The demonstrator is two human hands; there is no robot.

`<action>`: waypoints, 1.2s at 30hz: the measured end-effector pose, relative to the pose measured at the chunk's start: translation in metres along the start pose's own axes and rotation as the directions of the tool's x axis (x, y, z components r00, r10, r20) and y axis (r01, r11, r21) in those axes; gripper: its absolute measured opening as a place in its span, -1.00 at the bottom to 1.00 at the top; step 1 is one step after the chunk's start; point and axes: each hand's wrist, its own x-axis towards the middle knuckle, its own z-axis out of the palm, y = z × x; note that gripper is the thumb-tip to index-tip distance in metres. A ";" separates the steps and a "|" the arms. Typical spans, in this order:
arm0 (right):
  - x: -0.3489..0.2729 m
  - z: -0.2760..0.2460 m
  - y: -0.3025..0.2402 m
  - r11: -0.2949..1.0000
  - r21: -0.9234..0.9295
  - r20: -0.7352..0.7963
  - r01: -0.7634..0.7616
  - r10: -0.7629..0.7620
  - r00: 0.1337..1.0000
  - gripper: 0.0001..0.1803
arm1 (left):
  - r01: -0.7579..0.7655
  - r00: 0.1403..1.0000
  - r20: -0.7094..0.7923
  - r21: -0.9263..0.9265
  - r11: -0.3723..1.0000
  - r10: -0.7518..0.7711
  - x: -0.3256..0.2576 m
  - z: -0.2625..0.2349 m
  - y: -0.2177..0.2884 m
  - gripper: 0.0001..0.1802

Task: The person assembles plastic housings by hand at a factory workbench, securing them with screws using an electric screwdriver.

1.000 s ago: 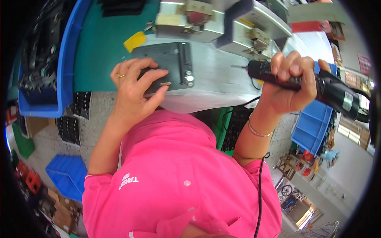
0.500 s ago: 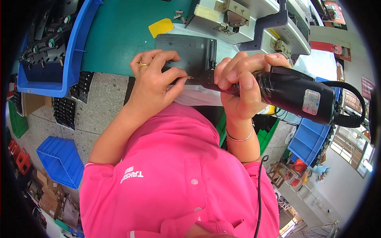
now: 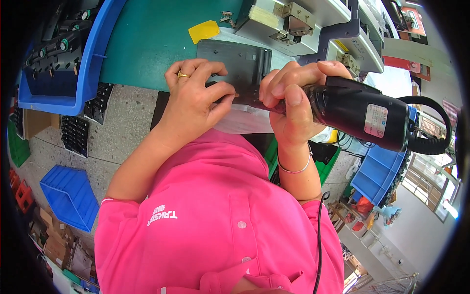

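A black electric screwdriver [image 3: 362, 115] with a coiled cord lies sideways in my right hand [image 3: 296, 100], whose fingers wrap round its front part. Its tip points left, toward my left hand [image 3: 198, 93]. There my thumb and index finger are closed in a pinch beside the tip; a small coppery piece shows at the fingertips, too small to name. Under both hands is a flat dark grey plastic panel [image 3: 232, 56] at the table's near edge. My other left fingers curl over the panel, and the spot being worked on is partly hidden.
A blue bin [image 3: 95, 63] of black parts stands at left on the green table [image 3: 142, 44]. A yellow tag [image 3: 204, 32] and small metal pieces [image 3: 227, 19] lie beyond the panel. Grey metal fixtures [image 3: 289, 24] stand at the far right. A blue crate [image 3: 68, 196] sits on the floor.
The view has shifted slightly. The screwdriver and my right hand have come a little closer to my left fingertips. Both grips look the same.
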 end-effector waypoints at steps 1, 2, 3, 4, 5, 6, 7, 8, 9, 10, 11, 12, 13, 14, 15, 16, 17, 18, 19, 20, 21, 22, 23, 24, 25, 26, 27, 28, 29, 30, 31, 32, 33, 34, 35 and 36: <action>0.000 0.000 0.000 0.999 -0.039 0.016 -0.017 0.018 1.000 -0.45 | 0.000 1.000 0.004 -0.002 1.000 0.000 0.000 0.000 0.000 -0.92; 0.000 0.000 -0.001 0.996 -0.078 0.032 -0.033 0.036 0.999 -0.45 | 0.002 1.000 0.001 -0.003 1.000 -0.002 -0.001 0.000 0.000 -0.92; 0.002 -0.002 -0.001 0.996 -0.078 0.036 -0.034 0.037 0.999 -0.45 | 0.001 1.000 0.006 -0.004 1.000 -0.001 -0.001 0.000 -0.001 -0.92; 0.005 -0.007 -0.001 0.989 -0.148 0.132 -0.026 0.046 0.990 -0.45 | -0.001 1.000 0.012 -0.005 1.000 0.001 -0.002 0.000 -0.002 -0.93; 0.006 -0.010 -0.001 0.976 -0.216 0.227 -0.010 0.061 0.972 -0.45 | 0.002 1.000 0.009 -0.005 1.000 -0.002 -0.002 0.000 -0.002 -0.93; 0.005 -0.008 0.000 0.977 -0.215 0.231 -0.011 0.062 0.971 -0.45 | 0.006 1.000 0.011 -0.013 1.000 -0.005 -0.002 0.000 -0.002 -0.93; 0.003 -0.005 0.001 0.978 -0.211 0.201 0.006 0.037 0.979 -0.48 | 0.006 1.000 0.015 -0.023 1.000 -0.006 -0.002 0.000 -0.003 -0.93; 0.002 -0.001 0.002 0.978 -0.207 0.171 0.024 0.012 0.985 -0.50 | 0.006 1.000 0.014 -0.024 1.000 -0.006 -0.002 0.000 -0.003 -0.93; 0.000 0.004 0.003 0.978 -0.207 0.172 0.025 0.011 0.985 -0.50 | -0.001 1.000 0.022 -0.032 0.999 0.002 -0.002 0.001 -0.004 -0.92; -0.001 0.009 0.003 0.997 -0.066 0.078 -0.032 0.037 0.996 -0.52 | -0.011 0.999 0.030 -0.039 0.999 0.012 -0.001 0.001 -0.004 -0.91; -0.002 0.013 0.003 0.994 0.081 -0.012 -0.074 0.075 0.997 -0.55 | -0.016 0.999 0.028 -0.040 0.999 0.017 -0.001 0.001 -0.004 -0.91; -0.001 0.013 0.005 0.995 0.078 -0.013 -0.067 0.068 0.998 -0.55 | -0.009 0.999 0.040 -0.043 0.999 0.011 0.000 0.000 -0.003 -0.91; 0.001 0.011 0.007 0.998 -0.061 0.023 -0.035 0.037 0.999 -0.57 | -0.009 0.999 0.053 -0.046 0.999 0.011 0.001 0.000 -0.002 -0.90; 0.001 0.009 0.008 0.980 -0.200 0.060 0.003 0.009 0.998 -0.60 | -0.025 0.998 0.054 -0.047 0.999 0.028 0.001 0.000 -0.002 -0.90; -0.003 0.010 0.010 0.967 -0.254 0.065 0.023 -0.006 0.998 -0.58 | -0.020 0.998 0.066 -0.041 0.999 0.023 0.001 0.000 -0.003 -0.89; -0.005 0.010 0.009 0.963 -0.267 0.056 0.041 -0.027 0.998 -0.58 | -0.021 0.997 0.077 -0.041 0.999 0.025 0.002 -0.001 -0.003 -0.89; -0.006 0.009 0.009 0.952 -0.303 0.080 0.044 -0.021 0.997 -0.55 | -0.052 0.995 0.078 -0.050 0.997 0.056 0.004 -0.002 -0.002 -0.89; -0.007 0.008 0.007 0.939 -0.340 0.102 0.049 -0.014 0.995 -0.51 | -0.035 0.996 0.080 -0.022 0.999 0.036 0.004 -0.004 0.000 -0.88; -0.008 0.006 0.005 0.925 -0.377 0.121 0.053 -0.008 0.993 -0.47 | -0.019 0.996 0.083 0.006 1.000 0.019 0.005 -0.005 0.002 -0.88; -0.007 0.004 0.003 0.909 -0.413 0.140 0.056 0.003 0.990 -0.42 | -0.052 0.995 0.084 -0.003 0.999 0.052 0.005 -0.005 0.003 -0.88; -0.003 0.001 0.001 0.898 -0.431 0.151 0.086 -0.023 0.988 -0.41 | -0.030 0.995 0.091 0.002 1.000 0.030 0.005 -0.004 0.005 -0.87; -0.005 -0.004 -0.002 0.891 -0.443 0.141 0.101 -0.043 0.989 -0.41 | -0.004 0.995 0.098 0.012 1.000 0.003 0.004 -0.004 0.005 -0.86; -0.010 -0.011 -0.006 0.934 -0.351 0.055 0.071 -0.056 0.997 -0.42 | -0.019 0.995 0.102 0.017 1.000 0.017 0.004 -0.004 0.006 -0.85; -0.012 -0.018 -0.010 0.967 -0.249 -0.029 0.051 -0.060 0.998 -0.44 | -0.044 0.994 0.101 0.013 0.999 0.042 0.004 -0.003 0.007 -0.85; -0.009 -0.026 -0.016 0.974 -0.145 -0.093 0.172 -0.187 0.978 -0.49 | -0.051 0.992 0.112 0.003 0.999 0.050 0.004 -0.002 0.009 -0.85; 0.000 -0.039 -0.026 0.965 -0.112 -0.102 0.237 -0.248 0.963 -0.52 | -0.035 0.991 0.129 -0.009 0.999 0.036 0.004 0.000 0.009 -0.85; 0.009 -0.046 -0.039 0.964 -0.115 -0.299 0.239 -0.263 0.917 -0.49 | -0.029 0.990 0.136 -0.015 0.999 0.031 0.008 0.003 0.010 -0.85; 0.016 -0.058 -0.053 0.943 -0.195 -0.324 0.271 -0.323 0.889 -0.49 | -0.048 0.988 0.145 -0.007 0.999 0.049 0.009 0.005 0.012 -0.85; 0.021 -0.074 -0.062 0.921 -0.216 -0.329 0.324 -0.381 0.864 -0.46 | -0.067 0.986 0.155 0.002 0.998 0.066 0.009 0.005 0.014 -0.85; 0.027 -0.084 -0.067 0.884 -0.282 -0.356 0.373 -0.457 0.815 -0.45 | -0.071 0.985 0.160 0.001 0.997 0.070 0.009 0.007 0.016 -0.85; 0.033 -0.092 -0.072 0.871 -0.304 -0.366 0.387 -0.482 0.796 -0.46 | -0.079 0.983 0.166 -0.006 0.997 0.079 0.011 0.009 0.018 -0.84; 0.038 -0.097 -0.074 0.857 -0.325 -0.376 0.399 -0.505 0.777 -0.46 | -0.085 0.981 0.172 -0.013 0.996 0.086 0.013 0.011 0.019 -0.84; 0.041 -0.101 -0.074 0.856 -0.328 -0.379 0.399 -0.506 0.775 -0.46 | -0.089 0.980 0.176 -0.013 0.996 0.090 0.014 0.012 0.020 -0.84; 0.044 -0.105 -0.072 0.847 -0.337 -0.375 0.411 -0.521 0.767 -0.47 | -0.089 0.980 0.179 -0.011 0.996 0.089 0.016 0.014 0.021 -0.84; 0.047 -0.108 -0.071 0.838 -0.345 -0.371 0.422 -0.535 0.759 -0.48 | -0.088 0.979 0.182 -0.010 0.996 0.088 0.017 0.015 0.022 -0.84; 0.050 -0.109 -0.071 0.838 -0.347 -0.373 0.422 -0.536 0.758 -0.48 | -0.090 0.979 0.185 -0.010 0.996 0.090 0.018 0.015 0.022 -0.84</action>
